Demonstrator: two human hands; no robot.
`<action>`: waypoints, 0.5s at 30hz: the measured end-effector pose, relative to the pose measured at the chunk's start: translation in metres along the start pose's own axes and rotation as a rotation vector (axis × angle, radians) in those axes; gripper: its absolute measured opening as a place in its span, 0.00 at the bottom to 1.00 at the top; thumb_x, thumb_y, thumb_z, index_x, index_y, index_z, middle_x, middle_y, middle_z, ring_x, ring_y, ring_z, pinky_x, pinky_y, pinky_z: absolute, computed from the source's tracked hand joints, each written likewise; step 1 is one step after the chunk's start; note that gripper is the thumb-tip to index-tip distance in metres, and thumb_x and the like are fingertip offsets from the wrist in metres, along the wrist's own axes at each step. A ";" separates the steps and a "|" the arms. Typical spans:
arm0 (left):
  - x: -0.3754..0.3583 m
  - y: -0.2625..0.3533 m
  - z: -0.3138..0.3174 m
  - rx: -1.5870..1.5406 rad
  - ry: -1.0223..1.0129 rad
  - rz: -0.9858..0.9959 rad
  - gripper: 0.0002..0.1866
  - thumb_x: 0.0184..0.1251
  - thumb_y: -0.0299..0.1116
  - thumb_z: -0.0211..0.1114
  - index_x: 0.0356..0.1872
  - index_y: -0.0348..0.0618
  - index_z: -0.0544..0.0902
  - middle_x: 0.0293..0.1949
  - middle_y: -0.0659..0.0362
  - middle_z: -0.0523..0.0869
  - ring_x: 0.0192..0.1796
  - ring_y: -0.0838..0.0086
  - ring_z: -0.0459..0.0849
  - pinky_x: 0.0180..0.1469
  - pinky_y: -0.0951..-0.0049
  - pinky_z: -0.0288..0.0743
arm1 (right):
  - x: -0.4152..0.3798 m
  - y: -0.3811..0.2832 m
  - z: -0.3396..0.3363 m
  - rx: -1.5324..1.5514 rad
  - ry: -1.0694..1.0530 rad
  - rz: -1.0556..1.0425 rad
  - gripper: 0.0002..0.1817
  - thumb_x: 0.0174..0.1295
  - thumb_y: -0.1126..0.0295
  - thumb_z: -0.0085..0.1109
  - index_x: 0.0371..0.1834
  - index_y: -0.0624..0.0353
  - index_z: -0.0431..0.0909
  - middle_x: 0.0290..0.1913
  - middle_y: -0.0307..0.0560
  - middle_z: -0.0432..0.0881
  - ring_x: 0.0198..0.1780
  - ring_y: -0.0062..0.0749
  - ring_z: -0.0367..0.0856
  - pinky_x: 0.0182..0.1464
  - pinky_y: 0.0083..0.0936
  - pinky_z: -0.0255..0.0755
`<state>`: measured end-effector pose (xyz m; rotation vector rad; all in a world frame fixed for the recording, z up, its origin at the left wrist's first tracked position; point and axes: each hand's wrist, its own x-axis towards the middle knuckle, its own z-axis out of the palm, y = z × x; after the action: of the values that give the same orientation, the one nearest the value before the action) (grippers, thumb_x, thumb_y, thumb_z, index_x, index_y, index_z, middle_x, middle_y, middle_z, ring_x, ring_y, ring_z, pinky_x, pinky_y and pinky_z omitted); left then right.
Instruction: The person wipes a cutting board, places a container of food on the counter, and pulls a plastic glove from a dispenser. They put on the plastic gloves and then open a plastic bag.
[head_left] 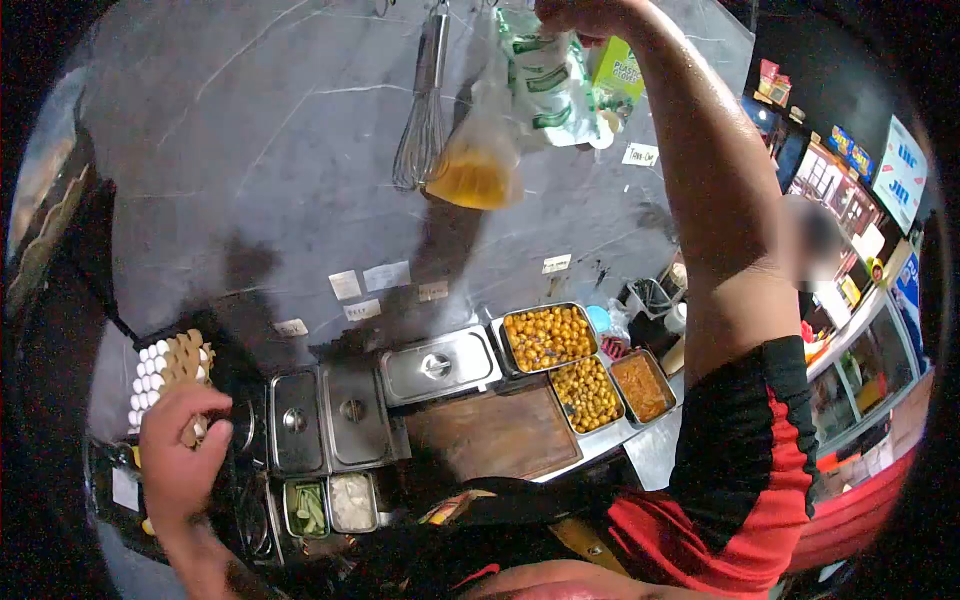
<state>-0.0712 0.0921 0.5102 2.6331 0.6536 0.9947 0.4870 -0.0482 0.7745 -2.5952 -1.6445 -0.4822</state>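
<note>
My right hand (590, 16) is raised to the top edge of the view, partly cut off, its fingers curled at the top of a white and green plastic bag (550, 85) that hangs on the wall. Just left of that bag hang a clear bag of orange-yellow liquid (475, 178) and a wire whisk (424, 120). Low on the left, my left hand (185, 455) hovers with bent fingers and the thumb apart, nothing visible in its grip. Behind it stands a carton tray of white eggs (150, 375).
Lidded steel pans (435, 365) line the counter beside a wooden board (490, 430). Open trays hold small orange balls (548, 338), yellowish balls (586, 392) and brown sauce (643, 388). Nearer me are cut green vegetables (307, 507) and a white food (352, 502). A green glove box (620, 70) hangs above.
</note>
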 end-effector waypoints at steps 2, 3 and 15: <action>0.036 0.019 0.003 -0.059 -0.039 0.208 0.08 0.55 0.25 0.69 0.37 0.37 0.85 0.38 0.53 0.87 0.41 0.62 0.85 0.49 0.68 0.77 | -0.013 -0.012 -0.001 0.127 0.026 0.096 0.09 0.59 0.68 0.67 0.43 0.54 0.85 0.26 0.44 0.86 0.25 0.32 0.86 0.28 0.33 0.80; 0.058 0.026 0.007 -0.129 -0.074 0.276 0.07 0.55 0.25 0.69 0.36 0.37 0.85 0.36 0.53 0.87 0.40 0.62 0.85 0.47 0.67 0.78 | -0.019 -0.019 -0.002 0.257 0.047 0.185 0.11 0.60 0.69 0.66 0.45 0.54 0.85 0.27 0.45 0.86 0.25 0.32 0.86 0.28 0.33 0.80; 0.317 0.157 0.125 -0.251 0.226 0.847 0.16 0.65 0.33 0.64 0.53 0.41 0.81 0.53 0.54 0.83 0.47 0.62 0.86 0.51 0.64 0.80 | 0.028 0.038 0.039 -0.255 0.326 -0.244 0.15 0.65 0.56 0.60 0.45 0.53 0.88 0.39 0.50 0.90 0.38 0.48 0.87 0.47 0.42 0.80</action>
<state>0.2739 0.1029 0.6561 2.5783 -0.5930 1.4668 0.5411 -0.0329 0.7499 -2.3074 -1.8887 -1.1288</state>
